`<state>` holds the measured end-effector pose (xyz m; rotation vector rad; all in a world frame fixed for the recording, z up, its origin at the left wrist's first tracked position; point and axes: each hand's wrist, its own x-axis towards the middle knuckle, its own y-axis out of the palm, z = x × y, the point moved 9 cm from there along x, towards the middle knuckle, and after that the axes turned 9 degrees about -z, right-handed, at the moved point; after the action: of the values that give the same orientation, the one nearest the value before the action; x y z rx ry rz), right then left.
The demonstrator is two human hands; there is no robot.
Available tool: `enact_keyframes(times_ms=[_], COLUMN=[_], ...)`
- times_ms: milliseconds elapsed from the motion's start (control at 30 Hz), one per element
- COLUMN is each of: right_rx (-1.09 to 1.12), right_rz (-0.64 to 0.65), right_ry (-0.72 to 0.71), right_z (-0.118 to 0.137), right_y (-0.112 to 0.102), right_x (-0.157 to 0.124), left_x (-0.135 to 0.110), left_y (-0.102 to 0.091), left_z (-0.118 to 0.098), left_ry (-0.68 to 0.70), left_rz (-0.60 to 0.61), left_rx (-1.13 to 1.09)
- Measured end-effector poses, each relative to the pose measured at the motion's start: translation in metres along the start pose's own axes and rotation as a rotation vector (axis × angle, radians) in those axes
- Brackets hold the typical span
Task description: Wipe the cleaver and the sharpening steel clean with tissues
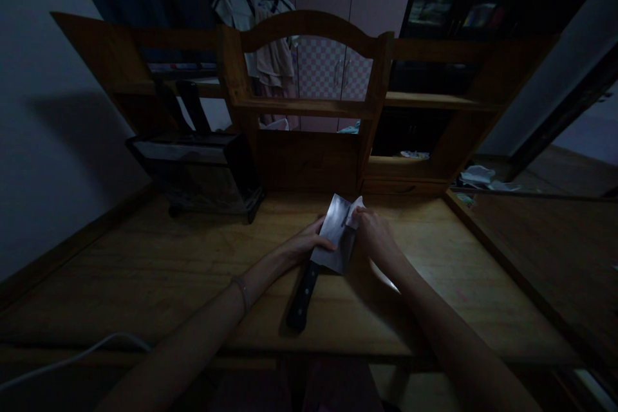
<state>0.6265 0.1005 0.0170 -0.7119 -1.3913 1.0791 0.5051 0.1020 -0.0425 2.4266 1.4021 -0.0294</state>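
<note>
A cleaver (334, 232) with a broad steel blade and a black riveted handle is tilted over the wooden desk, its handle toward me. My left hand (309, 239) grips the blade near the handle, thumb on the upper face and the other fingers hidden behind or under it. Pinched in my right hand (371, 228) is a small white tissue or cloth (355, 211), which lies against the blade's right edge near the far end. The fingers of that hand are closed on it.
A knife block (207, 174) with black-handled knives stands at the back left of the desk (193, 270). Behind rises a wooden shelf frame (309, 106). A white cable (111, 338) crosses the front left edge. Light crumpled items (477, 175) lie beyond the right side.
</note>
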Motion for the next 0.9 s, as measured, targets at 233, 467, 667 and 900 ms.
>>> enact_keyframes(times_ms=[233, 467, 667, 900], right_rx=[0.103, 0.43, 0.404, 0.259], right_rz=[-0.286, -0.261, -0.2, -0.129], right_ry=[0.032, -0.354, -0.277, -0.141], right_z=[-0.021, 0.029, 0.022, 0.006], right_y=[-0.038, -0.021, 0.0, 0.003], right_x=[0.002, 0.007, 0.01, 0.002], left_x=[-0.003, -0.005, -0.006, 0.003], left_y=[0.002, 0.004, 0.007, 0.003], left_z=[0.0, -0.001, 0.0, 0.004], left_ry=[0.019, 0.001, -0.029, -0.017], left_rz=[0.034, 0.066, 0.102, 0.109], left_rx=[0.027, 0.078, 0.08, 0.089])
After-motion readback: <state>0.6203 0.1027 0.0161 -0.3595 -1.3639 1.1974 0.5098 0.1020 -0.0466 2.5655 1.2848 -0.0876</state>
